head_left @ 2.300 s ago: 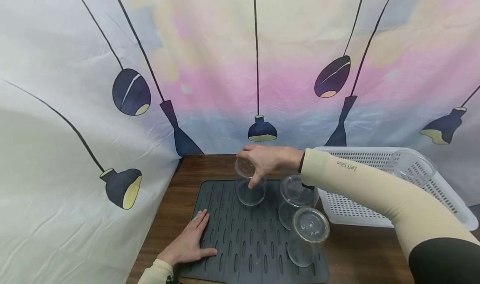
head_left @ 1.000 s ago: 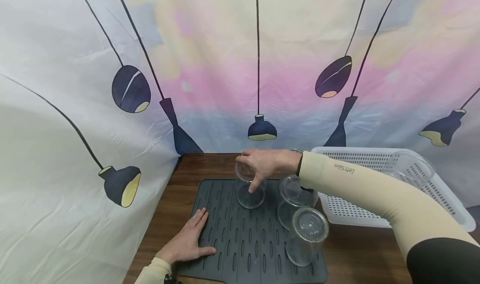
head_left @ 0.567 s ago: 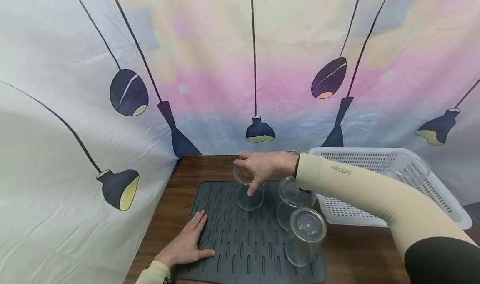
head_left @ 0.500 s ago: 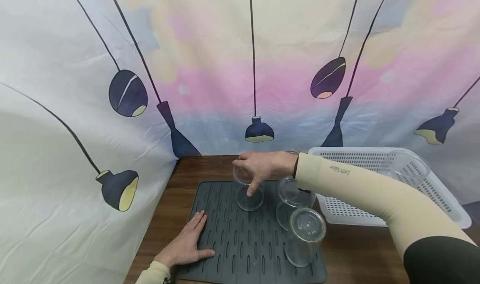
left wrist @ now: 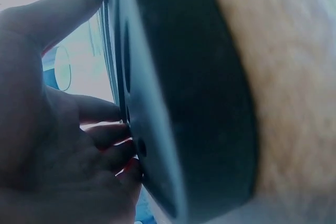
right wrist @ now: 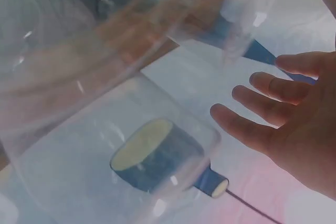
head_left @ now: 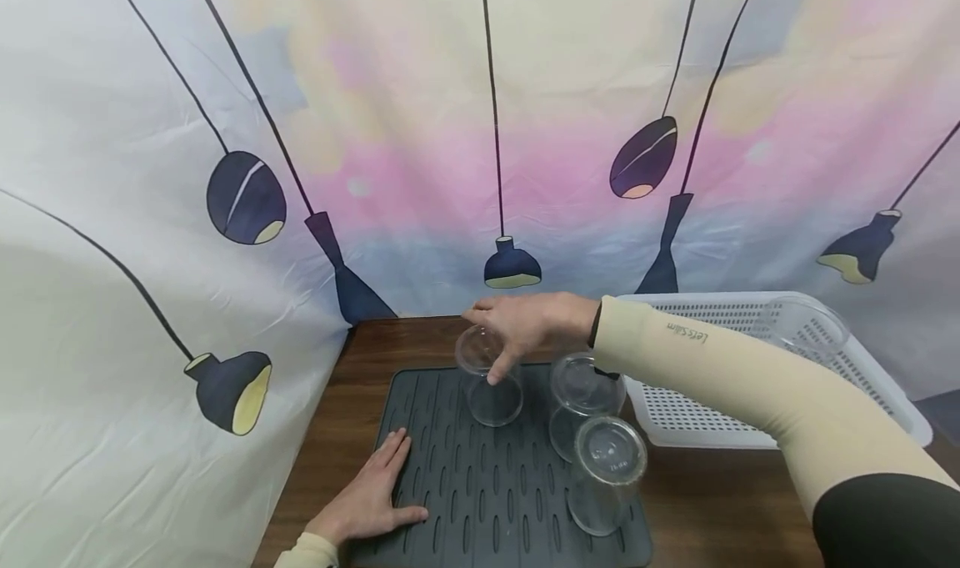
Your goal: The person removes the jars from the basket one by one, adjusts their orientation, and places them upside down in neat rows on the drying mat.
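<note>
Well, clear round jars [head_left: 609,459] on grooved mat [head_left: 453,476].

I can't see part of the white basket [head_left: 705,437] behind the right sleeve [head_left: 720,376], nor some of the rim of the clear cup [head_left: 491,399] under the right hand [head_left: 525,324]. The marks [head_left: 619,466] on the nearest jar [head_left: 596,501] are too small to read; the left sleeve [head_left: 309,551] runs off the head view's bottom edge, and the left wrist view blurs the wooden table [left wrist: 294,103].
</note>
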A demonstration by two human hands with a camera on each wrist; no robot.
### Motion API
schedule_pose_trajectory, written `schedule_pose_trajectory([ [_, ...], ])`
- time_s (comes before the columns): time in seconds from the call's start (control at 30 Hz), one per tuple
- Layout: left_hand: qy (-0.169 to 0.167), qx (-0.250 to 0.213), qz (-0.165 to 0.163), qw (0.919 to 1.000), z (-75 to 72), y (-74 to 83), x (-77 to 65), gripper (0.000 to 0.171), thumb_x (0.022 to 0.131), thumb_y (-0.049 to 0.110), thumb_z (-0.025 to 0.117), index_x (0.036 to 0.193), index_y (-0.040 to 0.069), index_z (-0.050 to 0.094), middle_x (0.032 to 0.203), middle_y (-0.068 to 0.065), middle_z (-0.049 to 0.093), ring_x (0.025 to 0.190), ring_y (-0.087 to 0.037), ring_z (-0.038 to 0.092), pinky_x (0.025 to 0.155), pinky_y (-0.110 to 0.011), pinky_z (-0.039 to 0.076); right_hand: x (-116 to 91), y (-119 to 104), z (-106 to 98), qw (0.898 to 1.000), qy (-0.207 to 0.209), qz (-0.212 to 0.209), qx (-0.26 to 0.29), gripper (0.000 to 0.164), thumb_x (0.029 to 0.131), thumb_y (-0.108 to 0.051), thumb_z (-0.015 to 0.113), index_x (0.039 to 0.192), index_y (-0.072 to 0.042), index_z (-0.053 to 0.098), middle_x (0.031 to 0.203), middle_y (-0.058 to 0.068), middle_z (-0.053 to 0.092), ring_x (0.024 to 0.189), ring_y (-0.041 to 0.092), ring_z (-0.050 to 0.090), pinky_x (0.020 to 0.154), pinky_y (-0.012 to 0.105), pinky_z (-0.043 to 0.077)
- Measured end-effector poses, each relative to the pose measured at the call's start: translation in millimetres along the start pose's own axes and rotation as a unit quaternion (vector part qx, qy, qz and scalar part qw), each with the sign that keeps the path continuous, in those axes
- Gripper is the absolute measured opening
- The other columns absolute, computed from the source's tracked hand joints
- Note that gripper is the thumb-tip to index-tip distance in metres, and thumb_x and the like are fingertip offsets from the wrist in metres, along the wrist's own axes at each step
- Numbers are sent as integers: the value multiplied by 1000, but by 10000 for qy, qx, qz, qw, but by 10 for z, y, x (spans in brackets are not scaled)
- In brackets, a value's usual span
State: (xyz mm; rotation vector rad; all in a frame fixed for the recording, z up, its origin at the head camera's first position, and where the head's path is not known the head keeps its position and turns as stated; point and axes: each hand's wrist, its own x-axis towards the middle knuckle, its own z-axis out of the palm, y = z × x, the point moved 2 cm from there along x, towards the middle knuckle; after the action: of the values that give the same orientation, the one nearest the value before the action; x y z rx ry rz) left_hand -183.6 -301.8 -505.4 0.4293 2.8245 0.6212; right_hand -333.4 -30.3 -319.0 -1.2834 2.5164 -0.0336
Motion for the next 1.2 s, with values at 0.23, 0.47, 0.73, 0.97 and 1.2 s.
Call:
schedule_pose_trajectory([
  [0.23,-15,4,15,10000,10,-9,1,115,74,67,72,151,-5,26,160,-23,16,147,-44,15,111,-63,27,-172,61,-186,9984,458,-272,-208,107,79,-69,65,158,-17,15,162,9,18,149,27,22,116,43,32],
  [0.47,-68,-74,-19,9999,36,-12,0,116,73,68,71,151,-5,26,160,-23,16,147,-45,15,110,-63,28,-472,163,-387,9922,1133,-347,377,107,79,-67,67,157,-16,17,162,12,17,150,29,18,117,49,26],
  [0.73,-52,12,-34,10000,26,-27,17,115,74,68,71,151,-4,26,161,-22,16,147,-43,15,111,-63,27,-962,393,-552,9738,2100,-249,837,104,79,-58,74,156,-12,22,160,9,25,149,28,20,119,48,22],
  [0.97,-64,4,0,10000,14,8,18,116,73,68,72,151,-6,27,160,-24,17,146,-45,16,110,-64,28,-1219,548,-561,9673,2325,54,1011,104,78,-58,74,156,-14,20,161,6,25,149,26,20,118,49,24],
  [1.2,-136,70,42,9999,-5,36,2,116,73,68,71,150,-7,28,159,-26,17,146,-47,17,108,-64,30,-1494,638,-539,9561,2686,324,1122,102,78,-55,77,156,-19,23,159,4,29,146,26,30,114,50,32],
])
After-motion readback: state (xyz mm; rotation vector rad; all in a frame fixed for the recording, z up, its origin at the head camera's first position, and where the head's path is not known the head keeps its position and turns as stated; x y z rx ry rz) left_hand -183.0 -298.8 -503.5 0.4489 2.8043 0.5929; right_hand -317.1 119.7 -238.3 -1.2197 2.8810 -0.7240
